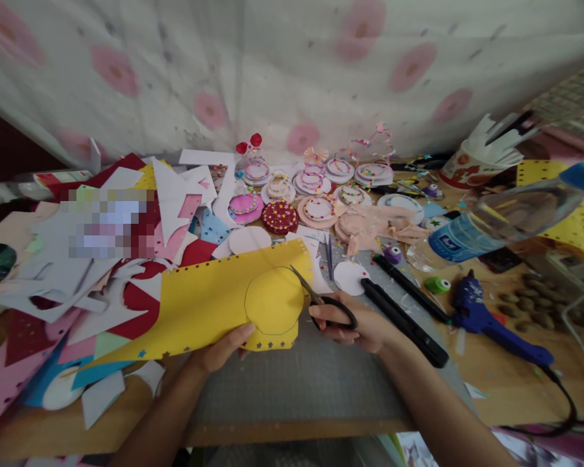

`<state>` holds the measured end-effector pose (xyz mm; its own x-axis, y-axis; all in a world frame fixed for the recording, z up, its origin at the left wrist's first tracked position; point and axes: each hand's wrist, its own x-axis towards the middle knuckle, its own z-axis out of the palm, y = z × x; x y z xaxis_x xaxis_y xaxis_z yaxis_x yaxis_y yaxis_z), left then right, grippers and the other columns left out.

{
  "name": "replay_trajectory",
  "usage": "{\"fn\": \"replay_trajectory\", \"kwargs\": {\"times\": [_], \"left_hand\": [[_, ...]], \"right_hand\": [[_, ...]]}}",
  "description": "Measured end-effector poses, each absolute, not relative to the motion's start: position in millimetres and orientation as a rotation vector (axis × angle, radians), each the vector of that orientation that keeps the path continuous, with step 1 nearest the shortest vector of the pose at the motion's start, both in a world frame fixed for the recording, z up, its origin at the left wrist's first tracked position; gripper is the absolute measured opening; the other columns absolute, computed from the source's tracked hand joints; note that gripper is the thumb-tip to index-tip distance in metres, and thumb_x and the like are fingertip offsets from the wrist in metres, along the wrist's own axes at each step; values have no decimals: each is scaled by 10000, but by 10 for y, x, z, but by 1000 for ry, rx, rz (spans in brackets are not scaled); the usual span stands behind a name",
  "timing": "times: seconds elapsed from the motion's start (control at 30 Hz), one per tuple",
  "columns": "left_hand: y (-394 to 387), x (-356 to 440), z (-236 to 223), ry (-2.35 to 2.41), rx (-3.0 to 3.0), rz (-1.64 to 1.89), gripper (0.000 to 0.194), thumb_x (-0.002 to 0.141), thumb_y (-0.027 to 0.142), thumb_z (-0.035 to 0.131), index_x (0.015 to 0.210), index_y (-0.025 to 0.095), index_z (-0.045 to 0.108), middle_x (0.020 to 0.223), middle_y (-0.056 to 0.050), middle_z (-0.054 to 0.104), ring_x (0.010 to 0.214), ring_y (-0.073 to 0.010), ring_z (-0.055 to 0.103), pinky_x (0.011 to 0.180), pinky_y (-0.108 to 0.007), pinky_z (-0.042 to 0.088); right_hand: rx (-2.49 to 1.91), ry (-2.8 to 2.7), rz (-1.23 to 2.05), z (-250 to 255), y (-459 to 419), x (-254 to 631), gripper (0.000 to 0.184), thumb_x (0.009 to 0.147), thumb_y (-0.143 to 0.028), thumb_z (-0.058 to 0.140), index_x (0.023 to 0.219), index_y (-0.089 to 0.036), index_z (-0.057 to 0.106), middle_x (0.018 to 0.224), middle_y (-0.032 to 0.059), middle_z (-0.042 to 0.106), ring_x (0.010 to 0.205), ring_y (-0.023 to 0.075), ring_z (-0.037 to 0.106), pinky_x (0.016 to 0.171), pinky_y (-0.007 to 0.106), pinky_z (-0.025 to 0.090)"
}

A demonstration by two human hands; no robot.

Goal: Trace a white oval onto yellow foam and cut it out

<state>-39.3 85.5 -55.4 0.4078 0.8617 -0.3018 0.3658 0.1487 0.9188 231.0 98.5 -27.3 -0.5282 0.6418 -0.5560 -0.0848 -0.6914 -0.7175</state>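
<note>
My left hand (222, 351) pinches the near edge of a long yellow paper sheet (204, 305) with punched borders, held above a grey cutting mat (292, 383). A circle is drawn on the sheet's right end and partly cut out. My right hand (360, 324) grips black-handled scissors (316, 299), their blades open at the circle's right edge.
Heaps of cut coloured paper (102, 272) cover the left. Decorated paper discs (316, 185) stand at the back. To the right lie two black sticks (403, 311), a blue glue gun (486, 318), a water bottle (491, 227), small punches and a paper cup (472, 162).
</note>
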Motion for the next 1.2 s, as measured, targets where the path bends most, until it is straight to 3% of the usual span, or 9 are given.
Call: {"fn": "replay_trajectory", "kwargs": {"times": [0.17,0.8,1.03,1.2], "left_hand": [[888,-416,-573,1109,1367,520,563,829,627,468,493,178,521,434,-3,503,401,-103,443,407,-226,378],[1001,-448,-473,981,1257,545,537,792,548,532,418,163,521,327,1,451,306,-86,388,333,-205,298],[1017,-463,-410,933,1246,546,518,806,519,532,430,163,537,342,-10,476,322,-96,414,354,-216,334],[1013,-469,-435,929,1223,545,484,796,496,566,451,157,561,367,-7,505,331,-93,431,356,-211,341]], "right_hand": [[-1183,-880,2269,-254,986,2316,504,599,-599,767,621,-146,547,414,-81,441,320,1,235,307,155,126],[-1163,-858,2317,-205,986,2309,529,558,-613,789,605,-152,534,393,-96,407,314,-8,208,299,141,115],[-1171,-881,2320,-215,993,2325,504,576,-589,791,590,-168,515,348,-115,354,293,0,184,289,152,90],[-1138,-894,2317,-223,970,2311,501,613,-602,757,617,-151,539,412,-85,417,331,-1,205,316,153,115]]}}
